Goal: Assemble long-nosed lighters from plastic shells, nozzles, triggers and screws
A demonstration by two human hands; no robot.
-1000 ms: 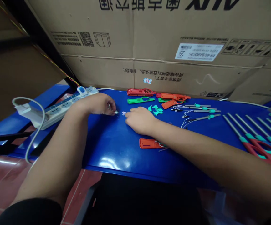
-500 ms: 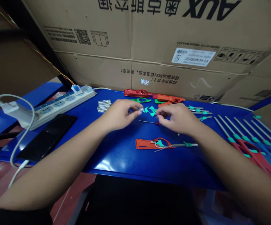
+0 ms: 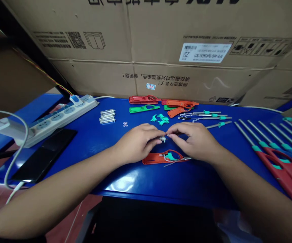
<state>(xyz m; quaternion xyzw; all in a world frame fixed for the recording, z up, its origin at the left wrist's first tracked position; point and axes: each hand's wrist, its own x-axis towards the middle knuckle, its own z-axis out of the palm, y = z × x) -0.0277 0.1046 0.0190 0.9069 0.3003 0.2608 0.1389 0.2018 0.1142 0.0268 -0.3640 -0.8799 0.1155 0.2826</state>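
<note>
My left hand point(image 3: 138, 143) is closed round a small clear canister with a pale valve end point(image 3: 163, 138), which points right, toward my other hand. My right hand point(image 3: 195, 137) pinches close to that valve; whatever lies between its fingertips is too small to make out. Just below both hands lies an orange lighter shell half point(image 3: 149, 159), holding a green trigger point(image 3: 170, 156), white wire and a metal tube partly hidden by my right hand. Beyond the hands are loose green triggers point(image 3: 163, 119). Small white pieces point(image 3: 125, 124) lie behind my left hand.
Several clear canisters point(image 3: 107, 116) sit at the back left, beside a power strip point(image 3: 57, 117) and a black phone point(image 3: 45, 155). Red point(image 3: 144, 100), green point(image 3: 143, 108) and orange shells point(image 3: 181, 109) line the back. Tube-tipped lighters point(image 3: 280, 165) lie right. A cardboard box point(image 3: 156, 40) walls the back.
Both hands have come nearer the front and closer together, the left one now showing the canister's valve end. The small white pieces and wired tubes have come into sight. The view has shifted slightly.
</note>
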